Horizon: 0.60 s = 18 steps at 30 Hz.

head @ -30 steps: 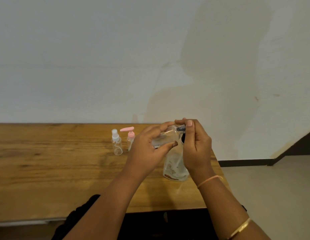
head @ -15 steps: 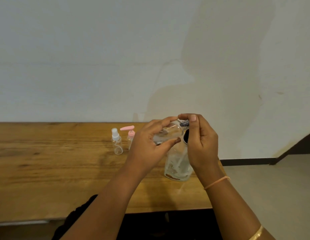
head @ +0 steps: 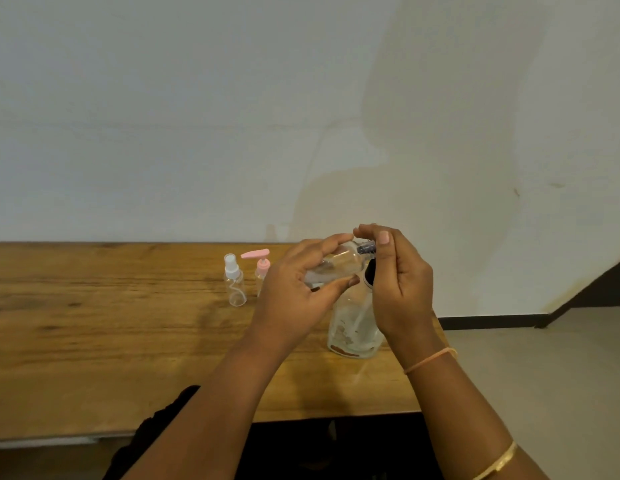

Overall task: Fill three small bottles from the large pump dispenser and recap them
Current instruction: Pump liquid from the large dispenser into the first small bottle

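My left hand [head: 294, 289] grips a small clear bottle [head: 339, 263], tilted with its neck pointing right. My right hand [head: 398, 282] pinches the bottle's dark cap [head: 366, 247] at the neck. Below and behind both hands the large clear pump dispenser [head: 353, 327] stands on the wooden table [head: 111, 323]; its black pump head [head: 370, 273] shows between my hands. Two more small bottles stand to the left: a clear one with a white spray top [head: 234, 284] and one with a pink pump top [head: 261, 266], partly hidden by my left hand.
The table's right end lies just past the dispenser, with floor [head: 543, 375] beyond it. A plain wall [head: 232, 116] rises behind the table. Dark clothing [head: 156, 427] shows at the near edge.
Both hands with the small bottle rose slightly and shifted right over the dispenser. My right fingers stay on the cap at the neck.
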### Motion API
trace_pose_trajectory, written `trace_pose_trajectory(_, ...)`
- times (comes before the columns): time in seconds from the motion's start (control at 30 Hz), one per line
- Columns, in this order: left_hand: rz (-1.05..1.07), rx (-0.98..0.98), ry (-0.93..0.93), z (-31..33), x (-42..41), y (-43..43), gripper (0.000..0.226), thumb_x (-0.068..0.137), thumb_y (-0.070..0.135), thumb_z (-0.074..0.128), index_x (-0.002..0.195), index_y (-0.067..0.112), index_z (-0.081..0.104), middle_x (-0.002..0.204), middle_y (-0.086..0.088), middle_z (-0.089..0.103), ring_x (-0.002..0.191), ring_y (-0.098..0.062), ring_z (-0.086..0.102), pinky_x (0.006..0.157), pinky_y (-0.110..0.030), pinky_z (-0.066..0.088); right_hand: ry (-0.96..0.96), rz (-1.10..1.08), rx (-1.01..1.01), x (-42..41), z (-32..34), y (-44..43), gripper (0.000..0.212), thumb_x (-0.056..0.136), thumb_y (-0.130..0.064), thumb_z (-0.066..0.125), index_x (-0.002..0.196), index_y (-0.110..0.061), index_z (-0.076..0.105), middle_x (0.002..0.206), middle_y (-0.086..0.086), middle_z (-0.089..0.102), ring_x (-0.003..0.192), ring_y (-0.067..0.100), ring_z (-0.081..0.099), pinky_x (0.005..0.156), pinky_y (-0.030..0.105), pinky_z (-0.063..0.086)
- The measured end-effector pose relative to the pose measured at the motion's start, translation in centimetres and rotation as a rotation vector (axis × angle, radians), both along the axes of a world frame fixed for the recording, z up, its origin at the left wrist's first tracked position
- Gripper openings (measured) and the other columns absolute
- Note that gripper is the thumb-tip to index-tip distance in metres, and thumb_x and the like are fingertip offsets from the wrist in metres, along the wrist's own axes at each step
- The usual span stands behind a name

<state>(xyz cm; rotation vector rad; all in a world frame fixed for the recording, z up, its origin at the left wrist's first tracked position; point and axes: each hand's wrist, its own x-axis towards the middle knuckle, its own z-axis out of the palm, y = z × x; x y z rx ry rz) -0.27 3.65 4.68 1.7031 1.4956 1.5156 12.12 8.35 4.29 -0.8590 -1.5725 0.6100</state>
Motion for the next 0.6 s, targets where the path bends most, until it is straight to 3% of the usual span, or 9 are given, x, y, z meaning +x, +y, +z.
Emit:
trace_pose_trajectory(0.13,0.021,-0.023,0.006,-0.21,0.21,0.3,0.057,0.073,0.021,0.079,0.113,0.051,0.05,0.109,0.019,0.061,0.102,0.013,0.052,0.08,0.001,0.038,-0.017,0.001,-0.013,0.37,-0.36,0.31,0.037,0.096,-0.037,0.029,0.104,-0.022,0.061,0.098,-0.014,0.064,0.097,0.004,0.061,0.081,0.022,0.051)
trace_pose_trajectory(0.27,0.041,-0.077,-0.003,-0.93,0.22,0.12,0.056,0.073,0.025,0.079,0.112,0.054,0.05,0.11,0.018,0.063,0.104,0.011,0.053,0.082,0.002,0.037,-0.076,0.005,-0.022,0.32,-0.91,0.65,0.04,0.097,-0.037,0.029,0.101,-0.016,0.063,0.092,-0.008,0.066,0.089,0.006,0.063,0.075,0.032,0.054)
trace_pose_trajectory(0.5,0.017,-0.001,-0.017,-0.01,0.28,0.11,0.055,0.073,0.019,0.078,0.114,0.045,0.053,0.107,0.019,0.061,0.103,0.015,0.051,0.08,0.002,0.036,0.033,0.02,-0.01,0.12,-0.25,0.58,0.038,0.097,-0.036,0.03,0.103,-0.018,0.063,0.101,0.0,0.068,0.105,0.012,0.061,0.089,0.031,0.05)
trace_pose_trajectory(0.6,0.016,-0.006,-0.012,-0.12,0.18,0.21,0.055,0.074,0.021,0.079,0.117,0.045,0.053,0.108,0.019,0.061,0.104,0.011,0.052,0.081,0.0,0.038,0.027,0.011,-0.007,0.04,-0.23,0.52,0.037,0.097,-0.036,0.03,0.103,-0.018,0.063,0.101,-0.001,0.068,0.103,0.011,0.062,0.087,0.032,0.052)
